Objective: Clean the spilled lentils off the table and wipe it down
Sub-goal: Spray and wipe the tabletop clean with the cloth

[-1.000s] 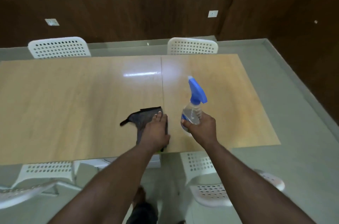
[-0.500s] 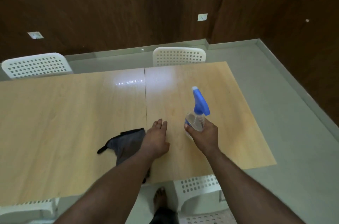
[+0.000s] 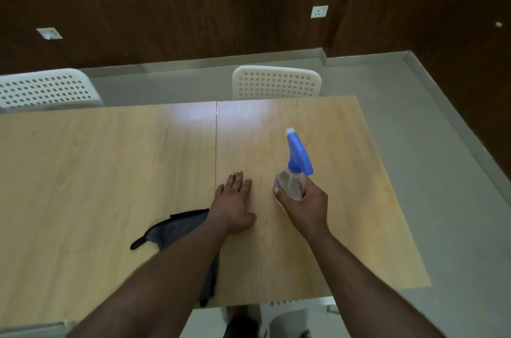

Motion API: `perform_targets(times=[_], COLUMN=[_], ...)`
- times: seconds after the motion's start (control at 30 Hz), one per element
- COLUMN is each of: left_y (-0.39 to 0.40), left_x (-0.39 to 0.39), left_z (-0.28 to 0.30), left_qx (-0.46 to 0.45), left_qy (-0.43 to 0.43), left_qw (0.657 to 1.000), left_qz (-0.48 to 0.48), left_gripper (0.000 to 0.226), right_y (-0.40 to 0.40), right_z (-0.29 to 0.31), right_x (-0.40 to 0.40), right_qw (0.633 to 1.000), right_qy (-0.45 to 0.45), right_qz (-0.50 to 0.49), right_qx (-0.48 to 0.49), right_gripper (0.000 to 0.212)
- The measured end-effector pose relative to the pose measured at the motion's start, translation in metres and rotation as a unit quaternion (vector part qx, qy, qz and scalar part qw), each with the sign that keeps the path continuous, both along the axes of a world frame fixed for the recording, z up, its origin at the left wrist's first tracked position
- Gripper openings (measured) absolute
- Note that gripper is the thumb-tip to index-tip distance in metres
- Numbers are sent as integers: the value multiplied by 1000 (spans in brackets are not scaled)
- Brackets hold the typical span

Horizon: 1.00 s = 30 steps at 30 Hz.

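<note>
Table of light wood fills the middle of the frame, with a thin seam running down its centre. Left hand lies flat on the wood just right of the seam, a little below the middle of the frame; its fingers are straight and together, grasping nothing. Right hand is just beside it to the right, and its fingers are curled around the clear body of a spray bottle. The bottle stands tilted above the table, and its blue head points to the upper part of the frame. A dark grey cloth lies on the table at lower centre, partly hidden under the left forearm; the hand is past it and does not touch it. I see no lentils on the wood. Two white chairs with holes stand behind the far edge, one at upper left and one at upper centre. Wall sockets show on the dark brown wall.
</note>
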<state>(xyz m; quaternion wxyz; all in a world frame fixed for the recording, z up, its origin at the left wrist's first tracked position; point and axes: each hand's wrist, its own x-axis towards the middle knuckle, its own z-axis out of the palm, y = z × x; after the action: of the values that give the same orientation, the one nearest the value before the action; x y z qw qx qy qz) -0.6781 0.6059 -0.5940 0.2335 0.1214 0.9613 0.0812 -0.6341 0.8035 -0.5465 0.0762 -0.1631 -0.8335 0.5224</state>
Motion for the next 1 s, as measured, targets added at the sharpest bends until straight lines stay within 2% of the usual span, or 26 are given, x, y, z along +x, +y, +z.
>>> perform_targets(times=[0.1,0.17,0.23,0.37,0.47,0.53,0.6,0.7,0.77,0.9,1.0], left_y=[1,7,14,21,22,23,20,17,16,11,10], left_x=[-4,-13,-29,-67,-92,-110,-132,-155,-166,-179,-182], left_z=[9,19,28,37,35,30,24,19,16,10,9], left_qx=[18,34,41,22,29,31,21,22,23,38,53], left_qy=[13,38,63,89,92,90,79,42,19,-9,-5], left_qw=[1000,997,994,990,989,990,991,993,994,994,992], left_qz=[19,52,80,103,111,106,110,110,105,100,110], left_gripper=[99,87,75,63,62,69,87,120,132,143,141], right_y=[7,9,9,-3,-14,-20,-30,-41,-48,-69,-87], right_z=[18,32,44,55,59,62,67,72,67,53,42], right_x=[-9,-23,-38,-69,-92,-112,-139,-171,-194,-239,-267], right_qw=[999,996,991,983,985,984,981,978,977,974,963], right_qy=[16,40,59,75,39,10,-33,-91,-119,-168,-193], right_qz=[24,68,112,158,159,172,184,182,175,151,168], right_qx=[-26,-43,-53,-61,-59,-47,-46,-51,-37,15,83], right_gripper=[42,56,62,47,45,46,41,19,6,10,10])
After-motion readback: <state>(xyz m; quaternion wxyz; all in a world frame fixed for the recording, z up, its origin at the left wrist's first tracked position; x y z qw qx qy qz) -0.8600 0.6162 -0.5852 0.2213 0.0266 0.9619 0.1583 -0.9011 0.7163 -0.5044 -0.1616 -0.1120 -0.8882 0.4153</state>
